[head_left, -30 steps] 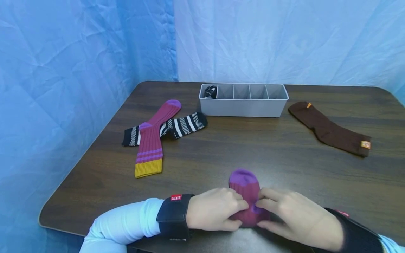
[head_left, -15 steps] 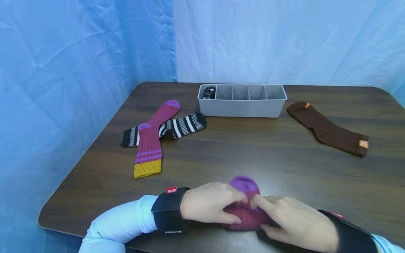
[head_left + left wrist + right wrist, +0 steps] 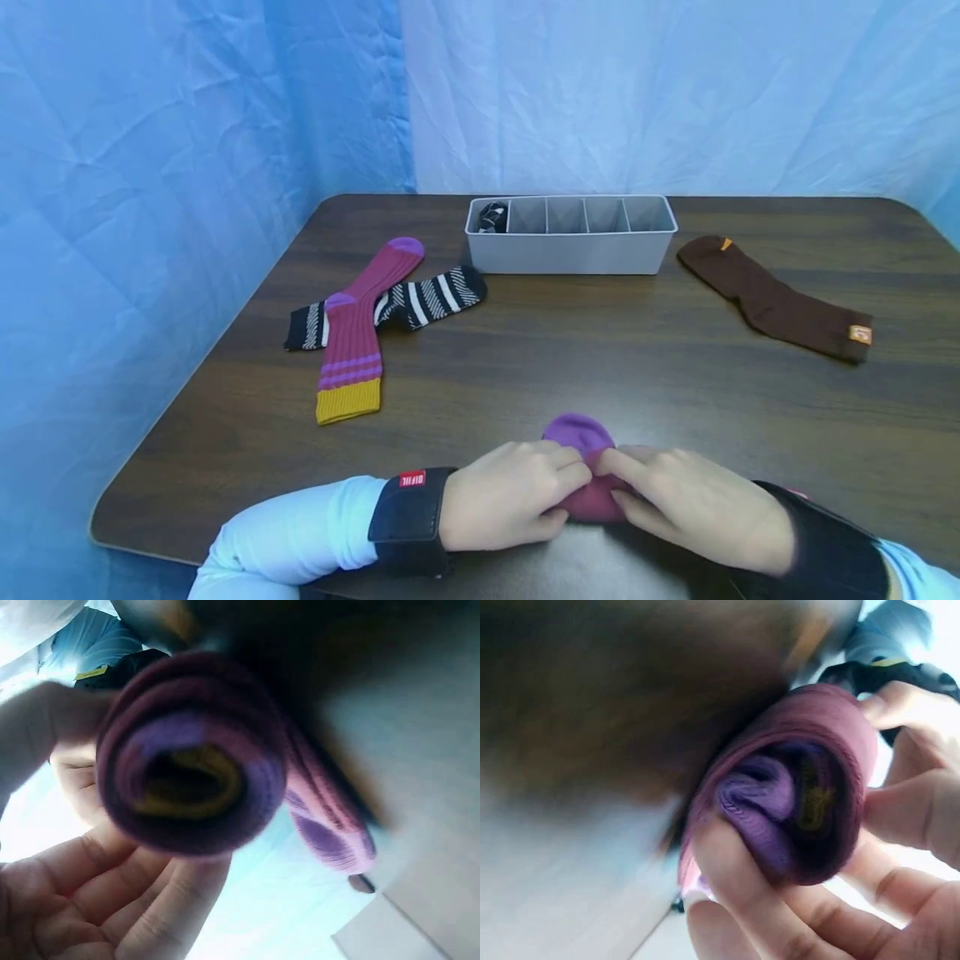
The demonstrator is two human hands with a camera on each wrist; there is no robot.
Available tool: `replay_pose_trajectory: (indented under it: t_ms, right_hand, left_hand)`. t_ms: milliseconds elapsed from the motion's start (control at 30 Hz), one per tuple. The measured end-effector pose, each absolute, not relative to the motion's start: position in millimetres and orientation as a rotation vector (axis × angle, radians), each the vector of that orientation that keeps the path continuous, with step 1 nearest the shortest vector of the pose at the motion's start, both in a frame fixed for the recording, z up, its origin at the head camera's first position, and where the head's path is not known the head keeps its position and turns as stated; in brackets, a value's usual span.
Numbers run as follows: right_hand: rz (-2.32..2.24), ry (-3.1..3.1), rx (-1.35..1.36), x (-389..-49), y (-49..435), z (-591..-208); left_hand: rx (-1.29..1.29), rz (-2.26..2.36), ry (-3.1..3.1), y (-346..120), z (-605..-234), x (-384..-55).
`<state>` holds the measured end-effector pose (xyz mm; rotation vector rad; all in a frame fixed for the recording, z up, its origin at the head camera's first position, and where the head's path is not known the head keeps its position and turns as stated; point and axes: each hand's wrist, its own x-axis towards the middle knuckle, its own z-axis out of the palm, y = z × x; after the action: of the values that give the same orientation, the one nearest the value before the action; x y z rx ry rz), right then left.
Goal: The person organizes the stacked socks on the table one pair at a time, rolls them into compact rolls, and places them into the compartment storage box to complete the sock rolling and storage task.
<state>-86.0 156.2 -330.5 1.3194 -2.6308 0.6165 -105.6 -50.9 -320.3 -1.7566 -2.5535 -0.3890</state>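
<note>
The left hand (image 3: 517, 496) and right hand (image 3: 697, 507) curl around opposite ends of a part-rolled maroon sock (image 3: 592, 502) on the counter (image 3: 480, 367); the roll has advanced toward the purple toe (image 3: 577, 432), leaving less unrolled.

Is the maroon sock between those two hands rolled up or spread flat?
Partly rolled: the left wrist view shows the maroon sock coiled in layers, its purple end outside the roll.

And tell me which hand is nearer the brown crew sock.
Right. The right hand is on the near side of the brown crew sock, slightly left; the left hand is farther left, across the rolled maroon sock.
</note>
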Motion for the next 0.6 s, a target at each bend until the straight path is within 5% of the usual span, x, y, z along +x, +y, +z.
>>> replay_pose_trajectory:
  t_ms: [600]
  right_hand:
    - [0.51,-2.464,1.365,-81.3,154.4,-330.1]
  left_hand:
    - [-1.923,-0.985,-2.937,-53.4,-322.2,-131.7]
